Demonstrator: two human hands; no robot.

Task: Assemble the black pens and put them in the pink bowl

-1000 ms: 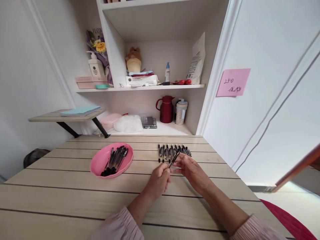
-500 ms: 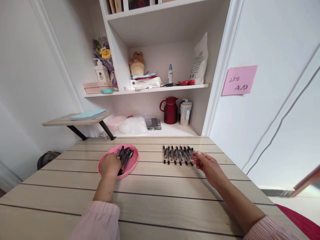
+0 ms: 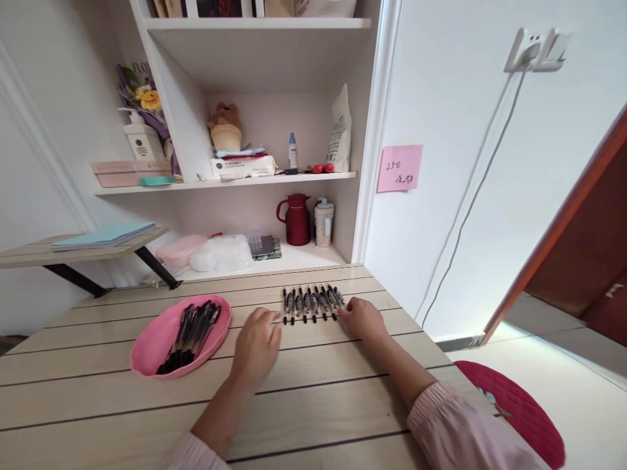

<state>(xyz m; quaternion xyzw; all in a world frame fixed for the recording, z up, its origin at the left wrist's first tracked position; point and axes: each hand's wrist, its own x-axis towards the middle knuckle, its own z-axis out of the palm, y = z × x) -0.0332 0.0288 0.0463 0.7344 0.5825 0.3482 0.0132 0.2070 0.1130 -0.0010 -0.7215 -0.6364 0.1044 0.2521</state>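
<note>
Black pens with clear barrels [image 3: 307, 303] lie side by side in a row on the table. My left hand [image 3: 257, 346] is just left of and below the row. Its fingers are parted and it holds nothing. At the row's right end is my right hand [image 3: 366, 318]. Its fingers are curled and drawn together against the lower part of the outermost pen [image 3: 339, 295], and the fingertips are partly hidden. To the left, a pink scalloped plate [image 3: 147, 349] carries a bundle of similar black pens [image 3: 193, 333], lying slanted.
The table [image 3: 304, 411] has planks with dark seams. A small raised shelf [image 3: 29, 251] with blue paper [image 3: 105, 235] stands at the left. Behind are a red jug [image 3: 298, 220], a speckled cup [image 3: 323, 225] and a cotton-like white bag [image 3: 223, 253]. A red stool [image 3: 514, 411] stands at the right.
My left hand has left the plate and moved right to the row's left end. My right hand stays by the row's right end. The view has turned right.
</note>
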